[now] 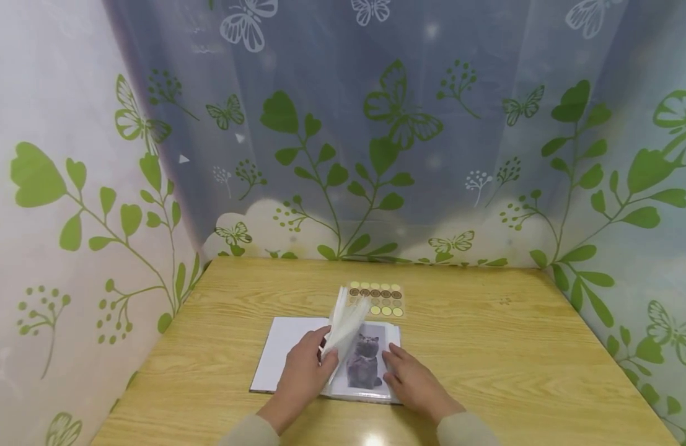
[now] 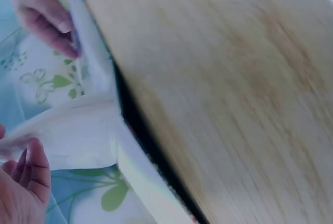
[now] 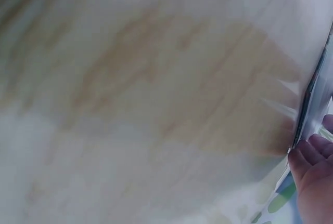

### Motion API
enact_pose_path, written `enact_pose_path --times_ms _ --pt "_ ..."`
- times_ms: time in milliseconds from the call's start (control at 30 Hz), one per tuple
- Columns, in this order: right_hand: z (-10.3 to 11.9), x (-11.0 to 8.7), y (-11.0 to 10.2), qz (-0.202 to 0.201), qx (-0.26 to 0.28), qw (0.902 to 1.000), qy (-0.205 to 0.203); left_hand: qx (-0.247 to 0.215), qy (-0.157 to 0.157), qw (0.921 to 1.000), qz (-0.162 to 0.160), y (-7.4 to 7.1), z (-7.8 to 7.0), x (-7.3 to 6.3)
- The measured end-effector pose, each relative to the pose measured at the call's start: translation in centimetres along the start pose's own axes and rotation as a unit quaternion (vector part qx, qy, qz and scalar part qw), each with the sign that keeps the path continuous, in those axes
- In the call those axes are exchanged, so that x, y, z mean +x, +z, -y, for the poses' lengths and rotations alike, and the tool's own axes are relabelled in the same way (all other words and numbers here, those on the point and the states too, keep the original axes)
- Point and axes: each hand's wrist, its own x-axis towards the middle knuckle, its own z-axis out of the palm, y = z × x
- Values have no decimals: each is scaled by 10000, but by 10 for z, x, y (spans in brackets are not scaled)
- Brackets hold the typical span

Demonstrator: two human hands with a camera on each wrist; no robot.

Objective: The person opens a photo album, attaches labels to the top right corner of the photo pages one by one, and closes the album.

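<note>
A small photo album (image 1: pixel 289 347) lies spread on the table, its white inside cover to the left. On its right side a clear sleeve holds a picture of a grey cat (image 1: pixel 365 362). My left hand (image 1: pixel 306 365) grips a fanned bunch of clear plastic pages (image 1: pixel 348 322) between thumb and fingers, standing up from the spine. The left wrist view has these pages (image 2: pixel 73 135) bowed out from the binding beside the fingers. My right hand (image 1: pixel 417 381) holds the album's right edge, with curved fingers and thumb close together there; in the right wrist view its fingertips meet the album edge (image 3: pixel 312 94).
Behind the album lies a sheet of round stickers (image 1: pixel 390 303) in yellow and brown rows, partly covered by the raised pages. The wood-grain table (image 1: pixel 488 334) reaches back to a curtain (image 1: pixel 320 155) printed with butterflies and green leaves, which also hangs on both sides.
</note>
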Motion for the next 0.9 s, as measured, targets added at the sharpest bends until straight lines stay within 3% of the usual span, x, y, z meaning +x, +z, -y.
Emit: enact_pose_path --times_ms 267,567,733,900 --pt "2 2 -1 102 -98 9999 -24 -674 -1170 9908 -90 -34 8 -2" --pt "2 3 -1 168 -431 9989 77 -431 -2202 9737 389 -60 41 -8" --pt "-1 2 -2 189 -682 9975 83 -593 -2456 9665 462 -60 57 -14" --pt "-7 0 -5 189 -670 9976 67 -367 -2364 9690 622 -57 64 -20"
